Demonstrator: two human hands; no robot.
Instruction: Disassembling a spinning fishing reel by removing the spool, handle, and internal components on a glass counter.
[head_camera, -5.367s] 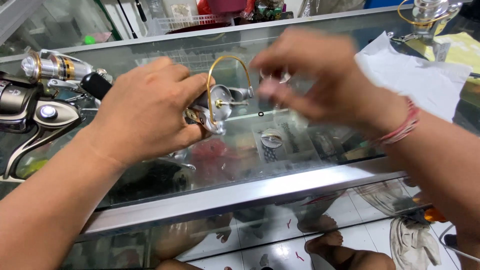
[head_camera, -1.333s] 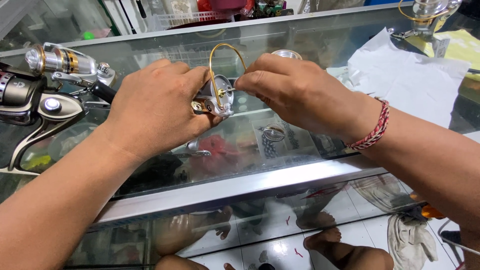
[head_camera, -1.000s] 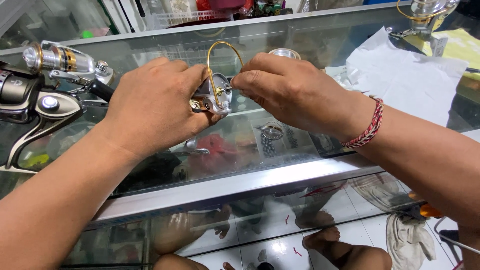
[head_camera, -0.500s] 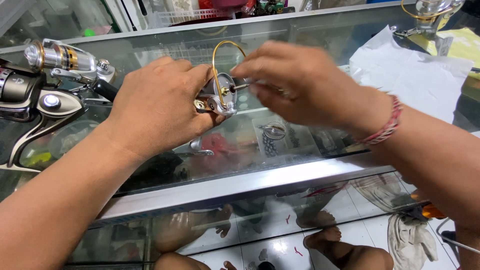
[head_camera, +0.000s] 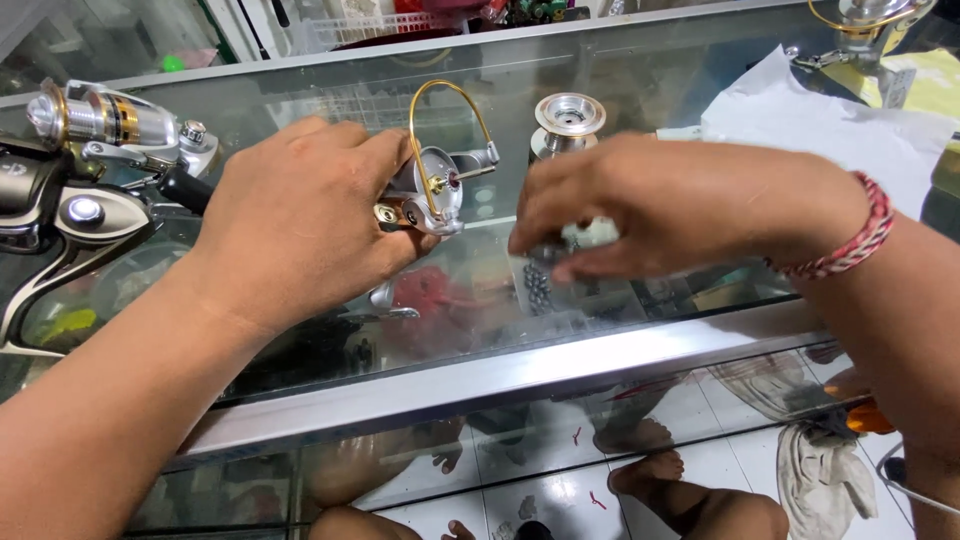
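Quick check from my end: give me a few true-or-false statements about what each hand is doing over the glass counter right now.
1. The left hand holds a fishing reel with a gold bail wire. True.
2. The right hand grips that reel too. False: it is apart from it, lowered toward the glass counter.
3. A silver spool stands on the counter behind the right hand. True.
4. The braided wristband is on the left wrist. False: it is on the right wrist.
5. A second reel lies at the left of the counter. True.
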